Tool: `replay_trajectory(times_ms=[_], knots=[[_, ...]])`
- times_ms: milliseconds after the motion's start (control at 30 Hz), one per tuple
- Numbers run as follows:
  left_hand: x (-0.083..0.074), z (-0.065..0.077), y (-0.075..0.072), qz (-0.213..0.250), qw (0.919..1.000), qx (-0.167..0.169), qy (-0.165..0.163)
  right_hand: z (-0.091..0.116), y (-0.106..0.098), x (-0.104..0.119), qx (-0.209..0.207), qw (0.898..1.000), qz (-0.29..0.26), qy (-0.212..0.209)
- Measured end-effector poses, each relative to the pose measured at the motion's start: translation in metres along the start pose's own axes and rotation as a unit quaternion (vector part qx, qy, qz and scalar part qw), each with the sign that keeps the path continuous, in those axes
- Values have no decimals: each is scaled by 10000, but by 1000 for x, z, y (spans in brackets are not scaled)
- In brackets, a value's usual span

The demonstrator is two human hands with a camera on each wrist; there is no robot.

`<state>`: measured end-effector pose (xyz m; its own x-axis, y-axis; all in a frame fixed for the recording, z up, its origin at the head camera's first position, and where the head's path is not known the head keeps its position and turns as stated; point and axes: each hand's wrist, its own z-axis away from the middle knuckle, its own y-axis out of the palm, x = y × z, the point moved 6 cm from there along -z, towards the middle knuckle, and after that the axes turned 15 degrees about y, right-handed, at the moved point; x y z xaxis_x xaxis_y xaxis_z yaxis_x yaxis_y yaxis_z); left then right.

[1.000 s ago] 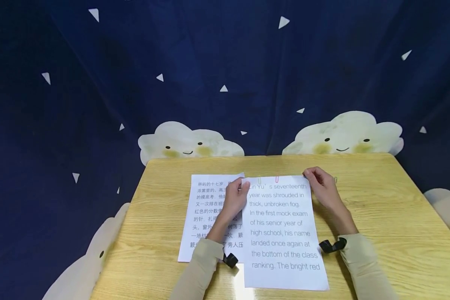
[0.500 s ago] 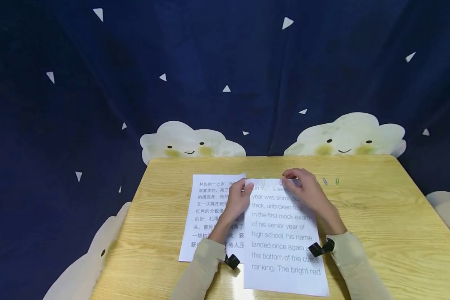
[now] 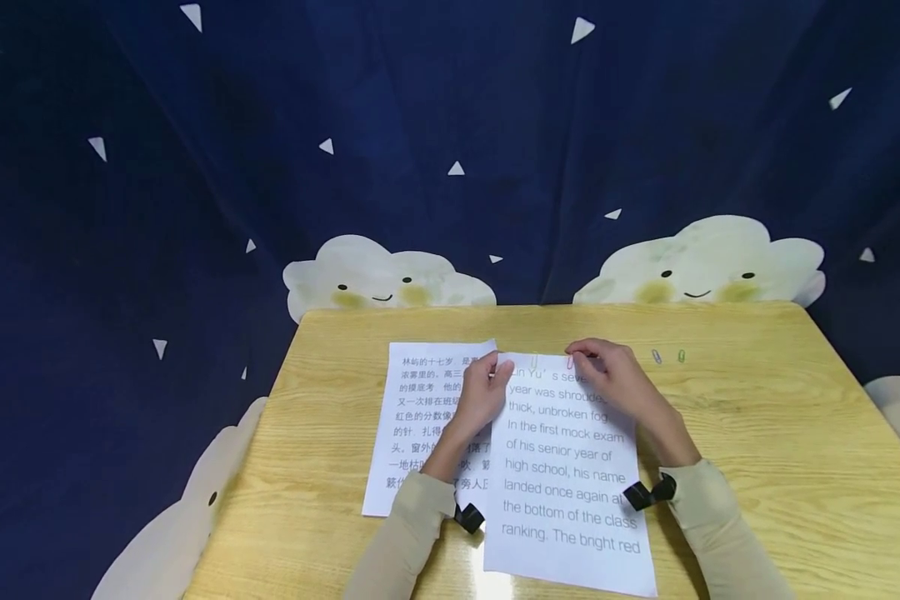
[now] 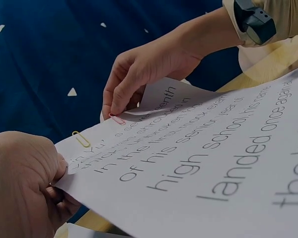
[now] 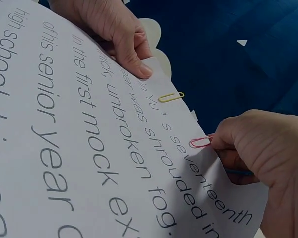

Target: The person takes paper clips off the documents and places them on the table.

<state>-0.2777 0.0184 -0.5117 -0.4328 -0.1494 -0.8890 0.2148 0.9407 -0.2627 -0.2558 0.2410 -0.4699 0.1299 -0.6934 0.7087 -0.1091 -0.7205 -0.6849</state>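
My left hand [image 3: 483,392] pinches the top left corner of a white sheet of paper [image 3: 562,508] printed with large English text. A yellow paper clip [image 5: 171,97] sits on the sheet's top edge, close to that hand. Further right along the same edge is a pink paper clip [image 5: 200,142], its outer end pinched between thumb and fingers of my right hand [image 3: 617,379]. Under the right fingers shows a thin blue edge [image 5: 239,171], too little of it to name. The sheet is raised and bends between the hands in the left wrist view.
Partly beneath my left hand lies another sheet [image 3: 405,467], printed with Chinese text, on the wooden table [image 3: 307,508]. A blue paper clip [image 3: 656,357] and a green paper clip [image 3: 682,356] lie at the back right. Behind the table hangs a dark blue curtain [image 3: 390,125].
My right hand has moved left from the sheet's top right corner to the pink paper clip, uncovering the blue clip on the table. The left hand keeps its pinch on the sheet.
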Motion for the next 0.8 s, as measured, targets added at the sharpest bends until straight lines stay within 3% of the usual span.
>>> replay_trajectory(times_ms=[800], knots=[[1, -1, 1, 245, 9997, 59, -65, 2, -6, -3, 373, 9987, -286, 176]])
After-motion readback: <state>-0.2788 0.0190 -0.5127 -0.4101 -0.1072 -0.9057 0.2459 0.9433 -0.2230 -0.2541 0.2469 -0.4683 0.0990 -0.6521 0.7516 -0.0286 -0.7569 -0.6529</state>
